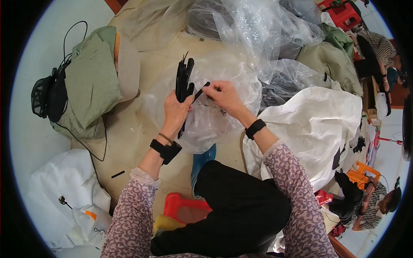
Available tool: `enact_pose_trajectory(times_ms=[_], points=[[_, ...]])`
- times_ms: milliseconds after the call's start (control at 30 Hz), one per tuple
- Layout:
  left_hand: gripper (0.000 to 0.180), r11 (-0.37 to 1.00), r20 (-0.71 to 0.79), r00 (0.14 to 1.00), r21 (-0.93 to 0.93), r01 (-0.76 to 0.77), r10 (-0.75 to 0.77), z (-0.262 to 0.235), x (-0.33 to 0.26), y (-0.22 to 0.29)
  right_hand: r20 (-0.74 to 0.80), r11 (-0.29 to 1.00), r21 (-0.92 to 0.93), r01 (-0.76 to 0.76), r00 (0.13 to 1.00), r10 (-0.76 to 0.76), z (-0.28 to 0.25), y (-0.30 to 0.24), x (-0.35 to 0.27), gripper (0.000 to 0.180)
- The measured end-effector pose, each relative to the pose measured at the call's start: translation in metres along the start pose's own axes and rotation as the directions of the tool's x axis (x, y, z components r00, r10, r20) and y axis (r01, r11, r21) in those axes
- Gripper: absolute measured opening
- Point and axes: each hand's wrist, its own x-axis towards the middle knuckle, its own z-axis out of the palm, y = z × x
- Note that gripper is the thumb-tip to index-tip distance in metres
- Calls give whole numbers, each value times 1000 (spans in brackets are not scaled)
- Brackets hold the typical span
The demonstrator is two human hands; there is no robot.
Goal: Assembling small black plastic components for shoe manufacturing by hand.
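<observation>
The floor (124,146) carries a clear plastic bag (211,129), spread below both hands; in my judgement the work is best done over it, so that a dropped piece lands on plastic; a bundle of black strips (184,84) is held above the bag, its lower part wrapped by the left hand (175,112), whose fingers are closed round it; this grip should be firm, yet leave the thumb free to control one strip at a time; the right hand (223,96) pinches a single black strip (200,92), which is best handled by its end, without bending.

The bundle's long axis runs away from the person; its far tips fan unevenly; a thin tail shows on the near side of the left hand; the single strip slants, far end to the right, near end by the left thumb; one small black piece (118,174) lies apart on the floor.
</observation>
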Motion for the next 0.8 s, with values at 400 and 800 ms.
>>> enact_pose_trajectory(times_ms=[400,800], points=[[26,842,107,951,442,-308,291,8,-5,8,289,450,807,-383,920,264,-46,-1,2,21],[64,510,348,839,674,-534,419,15,-37,25,-34,307,950,-53,962,273,-113,-56,-77,28]])
